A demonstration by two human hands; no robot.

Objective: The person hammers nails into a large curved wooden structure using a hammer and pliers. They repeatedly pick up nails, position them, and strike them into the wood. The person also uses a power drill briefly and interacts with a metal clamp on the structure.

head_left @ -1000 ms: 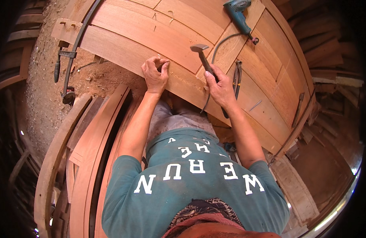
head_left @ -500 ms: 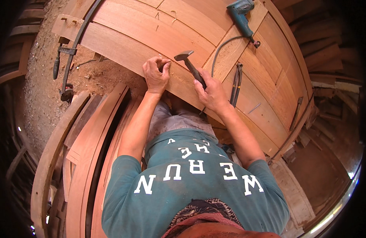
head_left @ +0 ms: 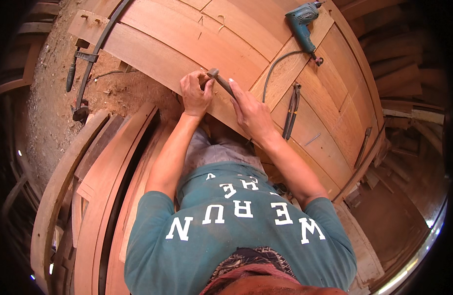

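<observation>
My right hand (head_left: 254, 115) is wrapped round the handle of a hammer (head_left: 223, 83). The hammer's head is down beside my left fingertips, close above the near edge of a panel of reddish wooden boards (head_left: 167, 32). My left hand (head_left: 194, 93) rests at that edge, thumb and fingers pinched together; what they hold, if anything, is too small to make out. To the right of my right hand lie pincers with dark orange-marked handles (head_left: 291, 115), and past them a thin metal nail (head_left: 312, 139).
A teal power drill (head_left: 301, 27) lies on the panel's far side, its cord (head_left: 270, 73) curving toward me. At the left, a bar clamp (head_left: 86, 57) grips the panel. Curved wooden pieces (head_left: 96, 196) stand at my lower left. A slim dark tool (head_left: 363, 146) lies by the right edge.
The hammer has come down and left, its head now beside my left fingertips. My left hand stays at the panel's edge. The whole view has shifted slightly.
</observation>
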